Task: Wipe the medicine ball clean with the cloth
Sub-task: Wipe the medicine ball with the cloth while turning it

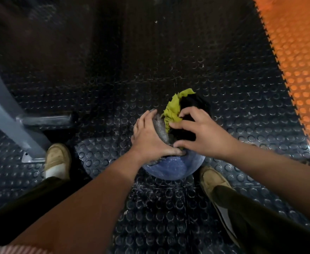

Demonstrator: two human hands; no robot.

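A blue and grey medicine ball (170,167) sits on the studded black floor between my feet. My left hand (150,136) lies spread over the ball's left top, fingers wrapped round its curve and thumb pressed near the middle. A yellow-green and black cloth (176,109) is bunched on top of the ball, spilling over the far side. My right hand (200,132) presses down on the cloth with curled fingers that clutch its folds. Most of the ball's top is hidden under the hands and the cloth.
My two tan shoes (58,160) (212,180) stand on either side of the ball. A grey metal machine frame (9,114) with a bolted foot rises at the left. Orange studded floor tiles (297,57) run along the right.
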